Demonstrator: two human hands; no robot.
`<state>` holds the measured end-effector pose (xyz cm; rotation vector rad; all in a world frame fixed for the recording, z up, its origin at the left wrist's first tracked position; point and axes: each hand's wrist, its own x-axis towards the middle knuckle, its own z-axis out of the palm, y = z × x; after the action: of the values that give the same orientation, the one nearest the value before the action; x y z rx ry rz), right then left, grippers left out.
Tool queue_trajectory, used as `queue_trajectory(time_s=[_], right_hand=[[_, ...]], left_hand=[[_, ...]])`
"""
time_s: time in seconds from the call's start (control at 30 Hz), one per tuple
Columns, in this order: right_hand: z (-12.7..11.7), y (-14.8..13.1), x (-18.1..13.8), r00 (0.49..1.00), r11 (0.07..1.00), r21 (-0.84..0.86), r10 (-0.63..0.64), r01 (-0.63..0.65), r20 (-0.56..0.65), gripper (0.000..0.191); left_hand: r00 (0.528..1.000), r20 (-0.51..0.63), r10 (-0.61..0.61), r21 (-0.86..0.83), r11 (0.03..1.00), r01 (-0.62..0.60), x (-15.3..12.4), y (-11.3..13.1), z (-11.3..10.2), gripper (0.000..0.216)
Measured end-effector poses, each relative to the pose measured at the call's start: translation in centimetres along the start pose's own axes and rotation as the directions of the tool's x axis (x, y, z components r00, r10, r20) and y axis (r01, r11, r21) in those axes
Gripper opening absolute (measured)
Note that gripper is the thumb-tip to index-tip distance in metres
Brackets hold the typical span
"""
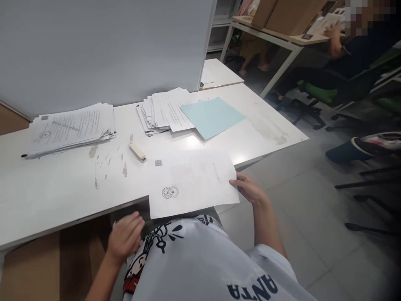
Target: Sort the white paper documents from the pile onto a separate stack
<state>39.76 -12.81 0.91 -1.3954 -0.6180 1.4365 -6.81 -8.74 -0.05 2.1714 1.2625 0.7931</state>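
Note:
A printed white sheet (197,175) with a square code and two round stamps lies partly over the near edge of the desk. At its right edge my right hand (250,189) pinches it between thumb and fingers. My left hand (125,236) hangs below the desk edge, left of the sheet and apart from it, with fingers curled and no object visible in it. Behind the sheet, a cream-coloured stick-like object (137,151) rests on the desk, its kind unclear. A light blue sheet (214,116) lies against a messy stack of papers (159,110).
A second paper stack (75,127) sits at the desk's left, below a grey partition (100,46). The white desk (62,188) has brownish marks. At the right stand a blue bin (344,149) and chair legs. A person (360,54) sits at another table with a cardboard box (288,16).

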Motion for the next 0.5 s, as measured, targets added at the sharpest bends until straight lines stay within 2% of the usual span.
queue_trajectory(time_s=[0.07,0.1,0.13,0.2,0.23,0.3,0.4,0.43,0.5], right_hand=[[-0.3,-0.4,0.2,1.000,1.000,-0.014,0.022,-0.021,0.018,0.041],[-0.4,-0.6,0.4,0.999,0.999,-0.020,0.038,-0.037,0.029,0.041],[-0.5,-0.8,0.6,0.998,0.998,-0.028,0.056,-0.055,0.037,0.039],[-0.4,-1.1,1.0,0.995,0.995,-0.045,0.086,-0.083,0.049,0.036],[-0.4,-1.2,1.2,0.994,0.994,-0.056,0.095,-0.091,0.054,0.034],[-0.1,-1.2,1.4,0.993,0.993,-0.077,0.098,-0.093,0.071,0.032],[0.4,-0.7,1.5,0.993,0.993,-0.086,0.082,-0.075,0.089,0.030],[0.6,-0.3,1.5,0.995,0.994,-0.083,0.072,-0.066,0.072,0.030],[1.0,0.4,1.4,0.998,0.995,-0.083,0.059,-0.058,0.016,0.033]], left_hand=[[0.969,0.023,-0.246,-0.215,0.945,0.245,-2.7,1.9,2.9,0.027],[0.922,0.050,-0.383,-0.350,0.858,0.376,-3.4,2.8,4.2,0.036],[0.861,0.095,-0.500,-0.498,0.724,0.476,-3.6,3.6,5.3,0.047],[0.757,0.220,-0.615,-0.729,0.412,0.546,-2.9,5.3,6.9,0.064],[0.733,0.271,-0.624,-0.795,0.284,0.536,-2.3,6.0,7.4,0.068],[0.722,0.310,-0.619,-0.858,0.145,0.493,-1.0,7.1,7.8,0.064],[0.690,0.279,-0.668,-0.880,0.110,0.463,0.5,8.1,7.5,0.056],[0.676,0.257,-0.691,-0.870,0.140,0.473,0.7,8.2,7.3,0.055],[0.669,0.213,-0.712,-0.803,0.263,0.535,0.7,8.2,6.9,0.053]])
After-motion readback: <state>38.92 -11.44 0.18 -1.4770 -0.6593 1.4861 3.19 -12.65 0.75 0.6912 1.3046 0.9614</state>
